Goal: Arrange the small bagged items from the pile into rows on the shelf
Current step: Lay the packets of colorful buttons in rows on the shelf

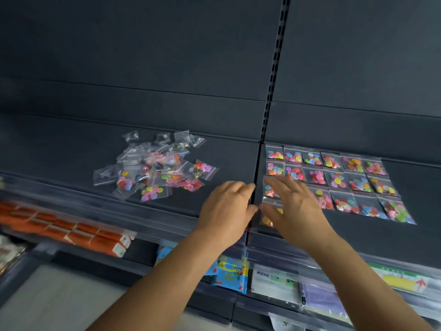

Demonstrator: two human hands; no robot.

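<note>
Sorting stock, dark shelf [214, 149], entries taken left to right.

Pile [155, 170]: loose clear zip bags of coloured discs, heaped on the left bay, overlapping and turned every way; no common axis. Several bags at the back look nearly empty or hold small dark parts; contents too small to tell.

Left hand [226, 206]: over the front of the shelf, just left of the seam between bays, fingers loosely curled with tips toward the seam. Whether it pinches anything cannot be told; nothing shows in it.

Right hand [293, 211]: fingers straight and spread, palm down over the left end of the grid, covering the first bags of the third and fourth rows. It appears to be laying or flattening a bag [268, 217] at the start of the front row; contact is blurred.

Rows [334, 177]: right bay, three full rows of six or so, bags edge to edge, running along the shelf and slanting slightly toward the front at the right. Each bag lies flat, its long axis front to back, zip end toward the back wall.

Handling note, as judgement: the new bag should sit square under the one behind it, zip rearward, left edge flush with the column at the seam, pressed flat so the discs spread. Sliding risks nudging neighbours out of line; lowering straight down seems safer.

Lower shelf: orange packs [71, 232] left, blue packets [229, 275] centre.
</note>
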